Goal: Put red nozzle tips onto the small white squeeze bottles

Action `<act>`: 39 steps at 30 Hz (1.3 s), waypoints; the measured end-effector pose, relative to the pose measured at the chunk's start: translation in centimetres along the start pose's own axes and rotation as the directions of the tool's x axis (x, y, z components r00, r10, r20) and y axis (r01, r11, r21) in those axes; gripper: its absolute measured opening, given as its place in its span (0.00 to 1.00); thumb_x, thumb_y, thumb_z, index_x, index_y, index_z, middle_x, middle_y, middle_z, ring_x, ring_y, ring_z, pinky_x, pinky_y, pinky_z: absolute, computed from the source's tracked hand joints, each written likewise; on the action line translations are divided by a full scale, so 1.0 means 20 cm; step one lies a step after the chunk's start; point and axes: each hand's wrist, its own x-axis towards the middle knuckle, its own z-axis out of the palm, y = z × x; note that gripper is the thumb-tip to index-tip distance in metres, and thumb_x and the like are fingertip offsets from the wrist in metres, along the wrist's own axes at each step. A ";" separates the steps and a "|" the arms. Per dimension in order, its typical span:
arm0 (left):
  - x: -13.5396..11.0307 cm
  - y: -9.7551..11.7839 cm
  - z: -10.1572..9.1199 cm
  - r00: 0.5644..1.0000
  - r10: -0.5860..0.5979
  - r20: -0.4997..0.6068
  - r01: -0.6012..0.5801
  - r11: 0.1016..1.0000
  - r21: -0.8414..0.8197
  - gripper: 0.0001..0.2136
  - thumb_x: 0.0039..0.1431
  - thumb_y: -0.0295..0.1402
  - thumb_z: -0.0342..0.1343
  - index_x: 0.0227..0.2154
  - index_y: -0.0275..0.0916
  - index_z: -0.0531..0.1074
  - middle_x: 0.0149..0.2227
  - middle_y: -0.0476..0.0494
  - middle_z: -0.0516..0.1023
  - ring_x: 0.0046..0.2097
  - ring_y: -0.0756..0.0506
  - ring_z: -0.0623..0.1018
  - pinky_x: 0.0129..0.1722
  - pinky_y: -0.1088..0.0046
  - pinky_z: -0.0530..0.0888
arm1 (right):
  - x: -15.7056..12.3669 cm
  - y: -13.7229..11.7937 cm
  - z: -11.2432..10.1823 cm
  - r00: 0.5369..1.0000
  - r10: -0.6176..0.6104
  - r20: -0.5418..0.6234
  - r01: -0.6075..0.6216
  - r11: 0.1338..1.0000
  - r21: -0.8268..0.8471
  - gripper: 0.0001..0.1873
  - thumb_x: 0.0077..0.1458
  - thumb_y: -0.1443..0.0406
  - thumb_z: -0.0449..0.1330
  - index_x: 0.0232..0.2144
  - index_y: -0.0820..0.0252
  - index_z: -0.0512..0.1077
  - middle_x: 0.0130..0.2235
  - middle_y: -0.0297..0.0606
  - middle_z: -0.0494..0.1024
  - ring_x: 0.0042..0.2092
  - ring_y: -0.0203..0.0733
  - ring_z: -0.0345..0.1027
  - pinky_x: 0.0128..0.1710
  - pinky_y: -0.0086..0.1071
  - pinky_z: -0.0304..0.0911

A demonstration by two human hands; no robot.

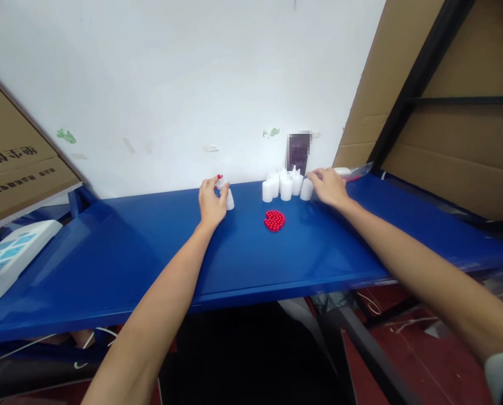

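Observation:
My left hand (211, 202) is closed around a small white squeeze bottle (220, 184) with a red cap at its tip, above the left part of the table. Just beside the fingers stands another white bottle (230, 201), partly hidden by the hand. Over on the right, my right hand (331, 187) pinches the top of a white bottle (306, 190), whose nozzle is covered by the fingers. A cluster of several white bottles (286, 188) with bare pointed nozzles stands left of that hand. In front of them lies a round pile of small red caps (274, 221).
The blue table (150, 236) runs along a white wall (184, 84). A dark pixelated patch (299, 149) shows behind the bottles. A clear plastic bag (358, 171) lies beyond my right hand. Cardboard (15, 152) and a white case with blue panels (15, 250) are at the left.

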 end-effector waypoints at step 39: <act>-0.10 0.37 -0.03 0.890 0.317 0.328 -0.337 0.941 0.004 0.08 0.62 0.30 0.50 0.34 0.40 0.75 0.20 0.53 0.68 0.24 0.49 0.67 0.49 0.57 0.67 | -0.20 -0.26 0.03 0.812 -0.472 0.343 0.393 0.877 0.276 0.08 0.53 0.63 0.59 0.30 0.57 0.79 0.33 0.39 0.82 0.39 0.50 0.74 0.42 0.39 0.65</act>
